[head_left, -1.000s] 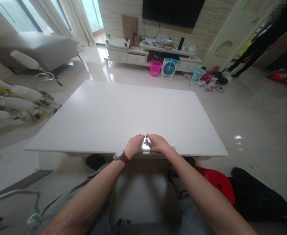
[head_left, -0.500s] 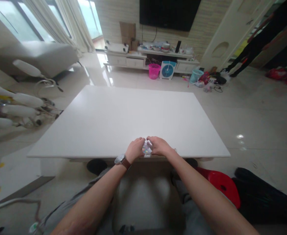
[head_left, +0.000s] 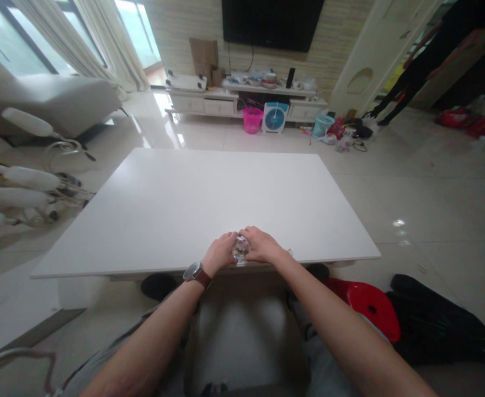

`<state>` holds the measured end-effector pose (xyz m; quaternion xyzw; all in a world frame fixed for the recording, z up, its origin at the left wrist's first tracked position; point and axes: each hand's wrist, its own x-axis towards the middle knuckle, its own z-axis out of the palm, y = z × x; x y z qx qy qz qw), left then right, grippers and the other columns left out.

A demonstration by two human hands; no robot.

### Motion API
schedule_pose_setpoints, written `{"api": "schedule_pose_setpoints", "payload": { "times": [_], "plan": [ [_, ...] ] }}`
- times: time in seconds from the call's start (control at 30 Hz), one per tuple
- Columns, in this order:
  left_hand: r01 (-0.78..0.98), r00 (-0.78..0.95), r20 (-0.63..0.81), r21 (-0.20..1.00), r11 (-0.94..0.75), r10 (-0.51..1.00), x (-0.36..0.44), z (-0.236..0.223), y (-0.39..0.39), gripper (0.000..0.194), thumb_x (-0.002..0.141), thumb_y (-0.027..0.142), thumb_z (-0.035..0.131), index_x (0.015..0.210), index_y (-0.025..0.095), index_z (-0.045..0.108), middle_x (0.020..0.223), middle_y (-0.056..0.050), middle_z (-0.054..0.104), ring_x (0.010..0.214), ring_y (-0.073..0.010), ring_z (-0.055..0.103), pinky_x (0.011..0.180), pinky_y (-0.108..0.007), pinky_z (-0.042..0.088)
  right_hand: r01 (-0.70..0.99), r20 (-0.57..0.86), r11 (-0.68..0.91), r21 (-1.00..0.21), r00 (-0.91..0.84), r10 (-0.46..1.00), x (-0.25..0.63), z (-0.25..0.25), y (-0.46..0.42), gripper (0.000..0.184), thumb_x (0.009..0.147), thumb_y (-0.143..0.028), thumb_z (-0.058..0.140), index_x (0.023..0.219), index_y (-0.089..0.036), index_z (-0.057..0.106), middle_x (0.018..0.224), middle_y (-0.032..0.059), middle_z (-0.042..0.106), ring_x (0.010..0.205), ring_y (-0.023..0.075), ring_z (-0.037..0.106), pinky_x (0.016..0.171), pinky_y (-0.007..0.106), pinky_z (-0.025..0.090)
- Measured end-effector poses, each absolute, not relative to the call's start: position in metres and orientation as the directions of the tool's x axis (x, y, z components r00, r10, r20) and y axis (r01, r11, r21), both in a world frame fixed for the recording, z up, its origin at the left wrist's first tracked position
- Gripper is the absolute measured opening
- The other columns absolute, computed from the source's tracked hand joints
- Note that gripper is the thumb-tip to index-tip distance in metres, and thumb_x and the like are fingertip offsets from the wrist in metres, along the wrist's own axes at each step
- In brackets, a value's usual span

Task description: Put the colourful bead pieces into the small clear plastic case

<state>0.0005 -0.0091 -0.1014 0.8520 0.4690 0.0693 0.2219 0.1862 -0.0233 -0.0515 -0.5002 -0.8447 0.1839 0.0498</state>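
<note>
Between my two hands, at the near edge of the white table [head_left: 209, 198], is a small clear container [head_left: 241, 251] with bits of several colours inside. My left hand [head_left: 222, 252], below a wristwatch [head_left: 197, 274] with a brown strap, curls around its left side. My right hand [head_left: 261, 245] wraps its right side, and the fingertips of both hands nearly meet at the far side. The hands cover most of the container, so its full shape is hidden. A small pale object [head_left: 290, 252] shows just beyond my right wrist at the table edge.
A red stool [head_left: 374, 309] and a dark heap [head_left: 436, 320] are at the lower right. Across the room stand a pink basket [head_left: 252, 120], a blue fan [head_left: 275, 117] and a low cabinet [head_left: 192, 103]. A person in dark clothes [head_left: 424, 60] stands at the far right.
The view has shifted slightly, so the table and hands appear a little further left. My hands have closed in around the clear container, with fingertips nearer together.
</note>
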Motion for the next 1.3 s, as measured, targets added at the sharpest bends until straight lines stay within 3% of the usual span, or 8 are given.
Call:
{"api": "schedule_pose_setpoints", "payload": {
  "times": [0.23,0.37,0.47,0.6,0.77,0.93,1.07,1.3],
  "plan": [
    [0.635,0.552,-0.045,0.670,-0.385,0.833,-0.017,-0.087,0.011,0.067,0.061,0.031,0.087,0.121,0.020,0.060,0.121,-0.012,0.065,0.108,-0.0286,0.063,0.095,-0.043,0.050,0.738,0.051,0.441,-0.511,-0.486,0.872,0.189,-0.052,-0.015,0.045,0.072,-0.021,0.076,0.114,-0.017,0.061,0.116,0.0107,0.064,0.110,0.0245,0.059,0.092,0.036,0.049],
    [0.530,0.512,-0.159,0.832,-0.165,0.844,-0.028,-0.065,0.023,0.081,0.059,0.049,0.087,0.130,0.019,0.060,0.129,-0.014,0.063,0.103,-0.0276,0.064,0.088,-0.043,0.054,0.607,0.165,0.435,-0.665,-0.448,0.879,0.197,-0.044,-0.007,0.039,0.070,-0.017,0.077,0.107,-0.017,0.065,0.122,0.0109,0.066,0.116,0.0258,0.060,0.100,0.041,0.047],
    [0.437,0.487,-0.266,0.899,0.032,0.832,-0.029,-0.046,0.021,0.070,0.067,0.060,0.079,0.121,0.017,0.065,0.123,-0.013,0.066,0.102,-0.0256,0.063,0.091,-0.042,0.052,0.531,0.215,0.406,-0.744,-0.385,0.897,0.201,-0.037,-0.005,0.046,0.072,-0.021,0.079,0.115,-0.020,0.064,0.125,0.0088,0.066,0.117,0.0251,0.061,0.102,0.042,0.048],
    [0.202,0.553,-0.399,0.916,0.348,0.731,-0.018,-0.034,0.013,0.060,0.081,0.072,0.061,0.094,0.015,0.071,0.108,-0.012,0.069,0.092,-0.0210,0.063,0.087,-0.037,0.051,0.487,0.340,0.524,-0.699,-0.417,0.843,0.200,-0.029,-0.012,0.071,0.076,-0.016,0.074,0.142,-0.025,0.049,0.139,0.0095,0.056,0.127,0.0232,0.056,0.106,0.041,0.046],
    [0.105,0.653,-0.479,0.824,0.557,0.587,-0.002,-0.038,0.011,0.071,0.080,0.081,0.051,0.088,0.014,0.072,0.079,-0.007,0.067,0.073,-0.0174,0.059,0.072,-0.031,0.048,0.579,0.347,0.596,-0.556,-0.490,0.800,0.202,-0.027,-0.019,0.069,0.081,-0.011,0.066,0.146,-0.024,0.045,0.152,0.0117,0.044,0.136,0.0248,0.047,0.109,0.040,0.045],
    [0.186,0.656,-0.521,0.813,0.552,0.546,0.009,-0.042,0.010,0.082,0.083,0.086,0.036,0.081,0.012,0.071,0.068,-0.008,0.065,0.062,-0.0153,0.054,0.062,-0.028,0.043,0.651,0.255,0.571,-0.500,-0.519,0.816,0.211,-0.030,-0.024,0.074,0.083,-0.013,0.066,0.150,-0.026,0.039,0.148,0.0111,0.047,0.132,0.0247,0.049,0.109,0.041,0.044],
    [0.273,0.618,-0.559,0.812,0.516,0.553,0.016,-0.043,0.008,0.088,0.083,0.088,0.028,0.093,0.012,0.071,0.076,-0.009,0.070,0.063,-0.0153,0.058,0.065,-0.029,0.047,0.728,0.162,0.497,-0.472,-0.482,0.861,0.224,-0.032,-0.025,0.073,0.081,-0.023,0.071,0.148,-0.022,0.041,0.142,0.0122,0.051,0.126,0.0255,0.052,0.106,0.041,0.044],
    [0.598,0.429,-0.341,0.801,0.020,0.837,0.003,-0.055,0.018,0.047,0.078,0.052,0.068,0.106,0.015,0.067,0.091,-0.008,0.072,0.075,-0.0192,0.064,0.069,-0.032,0.051,0.947,-0.085,0.148,-0.284,-0.179,0.980,0.290,-0.057,-0.017,0.061,0.070,-0.031,0.079,0.125,-0.016,0.059,0.126,0.0142,0.054,0.116,0.0309,0.049,0.099,0.042,0.046]
  ]
}}
